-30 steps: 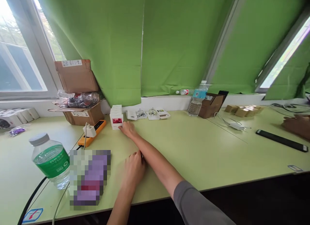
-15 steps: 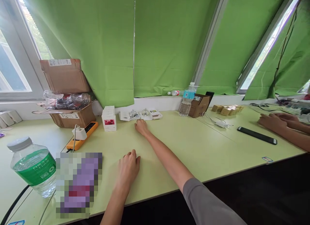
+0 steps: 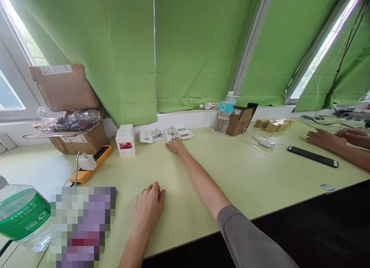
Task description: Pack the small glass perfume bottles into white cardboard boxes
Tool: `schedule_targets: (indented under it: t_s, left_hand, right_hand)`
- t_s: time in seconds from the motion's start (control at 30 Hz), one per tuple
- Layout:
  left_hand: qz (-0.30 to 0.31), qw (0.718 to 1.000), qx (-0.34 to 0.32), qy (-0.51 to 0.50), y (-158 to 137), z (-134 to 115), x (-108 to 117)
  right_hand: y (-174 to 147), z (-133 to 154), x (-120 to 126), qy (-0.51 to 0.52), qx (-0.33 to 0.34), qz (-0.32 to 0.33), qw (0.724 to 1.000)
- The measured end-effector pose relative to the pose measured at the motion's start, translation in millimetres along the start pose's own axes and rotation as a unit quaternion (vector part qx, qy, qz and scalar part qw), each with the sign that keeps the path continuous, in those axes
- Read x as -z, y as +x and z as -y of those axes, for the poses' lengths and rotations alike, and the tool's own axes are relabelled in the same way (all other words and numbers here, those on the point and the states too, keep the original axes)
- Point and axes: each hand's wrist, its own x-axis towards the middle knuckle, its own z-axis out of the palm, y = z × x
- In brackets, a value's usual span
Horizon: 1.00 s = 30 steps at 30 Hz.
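Observation:
My right hand reaches to the far side of the table with its fingers stretched out, just in front of a small clear package with a coiled item in it. Its fingertips are at or very near that package; I cannot tell whether they touch. Left of it lies a second package with wiry contents, and on the right a white packet with a printed label. My left hand rests on the table near me, fingers loosely bent, thumb apart, holding nothing visible.
White boxes stand left of the packages. Further left are an orange power strip and an opened cardboard box. A water bottle stands near left; a bottle stands behind. Another person's hands are at right.
My right hand has shifted right along the row, from between the wiry package and the coiled one to in front of the coiled one. The view has turned slightly; my left hand stays resting.

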Motion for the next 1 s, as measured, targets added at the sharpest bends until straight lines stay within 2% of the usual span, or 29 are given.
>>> schedule_targets:
  t_s: [0.23,0.4,0.8,1.0]
  left_hand:
    - [0.000,1.000,0.003,0.006,1.5,-0.1,-1.2]
    - [0.008,1.000,0.013,0.016,0.6,-2.2,1.1]
    - [0.000,1.000,0.002,0.031,-0.7,-4.3,2.0]
    - [-0.012,1.000,-0.002,0.025,-4.3,-6.3,3.4]
  right_hand:
    - [4.5,-3.4,-0.9,-0.017,0.010,0.015,1.000]
    - [-8.2,-2.0,8.5,-0.019,0.013,0.021,1.000]
    - [-102.0,-2.3,36.1,-0.040,0.053,0.011,0.998]
    - [-147.7,2.7,41.2,-0.049,0.074,0.004,0.996]
